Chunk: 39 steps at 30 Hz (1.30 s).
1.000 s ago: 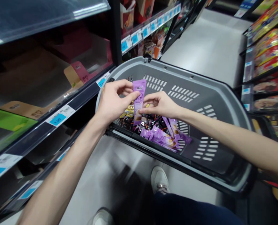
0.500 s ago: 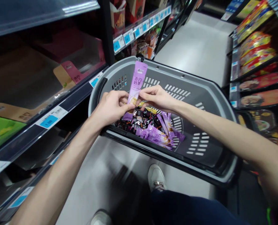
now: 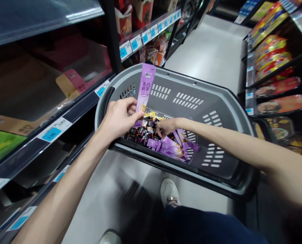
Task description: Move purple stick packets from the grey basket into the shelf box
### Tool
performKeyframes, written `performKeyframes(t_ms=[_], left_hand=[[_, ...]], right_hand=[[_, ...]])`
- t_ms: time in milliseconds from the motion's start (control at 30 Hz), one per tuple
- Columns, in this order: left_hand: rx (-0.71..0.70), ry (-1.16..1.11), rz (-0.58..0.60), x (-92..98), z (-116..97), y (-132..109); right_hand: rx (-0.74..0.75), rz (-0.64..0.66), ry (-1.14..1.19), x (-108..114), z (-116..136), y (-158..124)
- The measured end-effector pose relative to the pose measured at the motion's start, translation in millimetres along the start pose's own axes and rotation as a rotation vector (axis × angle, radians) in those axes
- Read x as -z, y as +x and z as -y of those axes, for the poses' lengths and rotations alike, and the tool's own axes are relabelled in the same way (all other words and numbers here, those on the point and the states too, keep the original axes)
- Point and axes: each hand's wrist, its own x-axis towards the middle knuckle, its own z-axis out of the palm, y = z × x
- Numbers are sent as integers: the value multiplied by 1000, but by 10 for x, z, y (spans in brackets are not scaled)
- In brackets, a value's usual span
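My left hand point(image 3: 125, 115) is closed on a purple milk tea sachet point(image 3: 145, 84), pinching its lower end between thumb and fingers. The long sachet stands upright above the left end of the grey shopping basket point(image 3: 191, 88). Inside the basket my right hand point(image 3: 166, 127) points down with its fingers curled together. Its fingertips touch the pile, and what they grip, if anything, is hidden. Right below that hand lie more purple sachets point(image 3: 172, 147). Small black wrapped packets point(image 3: 138, 134) lie to its left, with a yellow wrapper point(image 3: 151, 114) behind them.
Shelves with blue price tags point(image 3: 51, 133) run along the left, holding cardboard display boxes point(image 3: 8, 123). On the right stands a rack of red and yellow snack bags point(image 3: 273, 54). A pale floor aisle point(image 3: 206, 40) stretches ahead; my shoe point(image 3: 169, 191) is below the basket.
My right hand has left the held sachet and moved down and right into the pile. The left hand keeps the sachet, shifted slightly left in view.
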Motion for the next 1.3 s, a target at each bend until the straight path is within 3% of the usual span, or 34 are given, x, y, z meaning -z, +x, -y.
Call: performKeyframes(t_ms=[267, 533, 867, 1000, 1133, 1300], left_hand=[[-13, 5, 12, 5, 7, 2], [-14, -7, 16, 6, -2, -6], [4, 61, -22, 8, -34, 2], [47, 36, -98, -5, -22, 1], [119, -148, -103, -30, 25, -4], [77, -284, -137, -60, 78, 5]], right_hand=[[7, 37, 136, 55, 46, -53], [-26, 8, -53, -60, 12, 71], [-96, 170, -58, -86, 34, 49], [-115, 146, -168, -86, 72, 41], [-81, 101, -202, -33, 88, 15], [82, -65, -62, 58, 120, -2]])
